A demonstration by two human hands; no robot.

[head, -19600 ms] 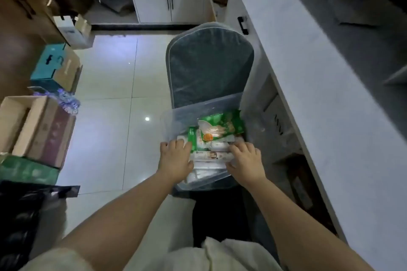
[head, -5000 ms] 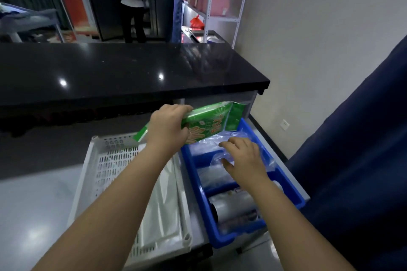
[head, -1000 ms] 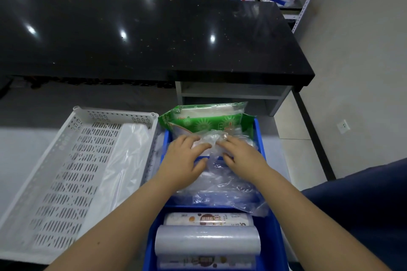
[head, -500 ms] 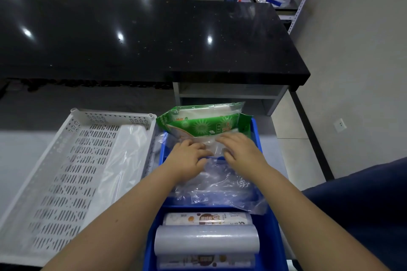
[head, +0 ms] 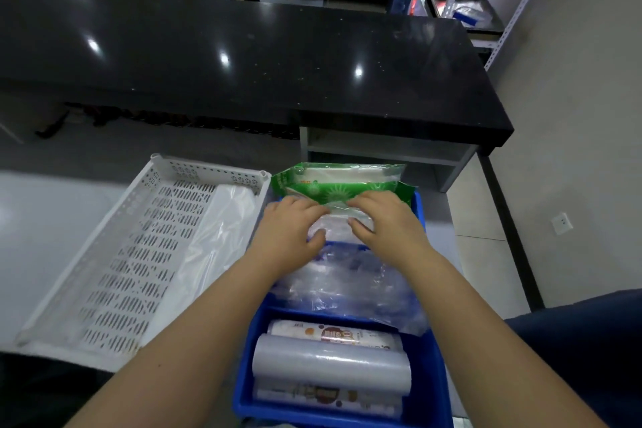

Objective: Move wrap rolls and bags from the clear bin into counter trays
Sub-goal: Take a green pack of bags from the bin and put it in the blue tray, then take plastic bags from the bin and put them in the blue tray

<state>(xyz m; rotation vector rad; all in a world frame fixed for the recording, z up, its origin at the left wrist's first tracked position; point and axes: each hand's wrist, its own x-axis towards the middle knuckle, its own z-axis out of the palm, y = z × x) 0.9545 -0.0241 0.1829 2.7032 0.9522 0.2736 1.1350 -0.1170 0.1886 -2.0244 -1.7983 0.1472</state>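
Both hands work at the far end of the blue tray (head: 430,389), which sits at about 5 o'clock in the view. The left hand (head: 288,233) and right hand (head: 389,226) lie side by side, palms down, on a clear bag (head: 347,281) that spreads across the tray's middle. The fingers (head: 361,200) of both reach to the lower edge of a green pack (head: 333,184) propped at the tray's 12 o'clock end. Each grip looks loosely curled, fingertips pressing on the plastic — whether either one actually pinches the bag or the pack I cannot tell.

At the tray's 6 o'clock end lie three rolls, crosswise and touching: a printed roll (head: 333,334) farthest, a plain clear roll (head: 330,365) in the middle, and another printed roll (head: 326,400) nearest the rim.

At 9 o'clock from the blue tray, just beside it, stands a white slotted tray (head: 132,254) with a white sheet bag (head: 215,247) lying along its right side. Both trays rest on the grey desk (head: 45,219). Beyond them, from 10 to 1 o'clock, runs a black glossy counter (head: 243,62) — a step higher than the desk.
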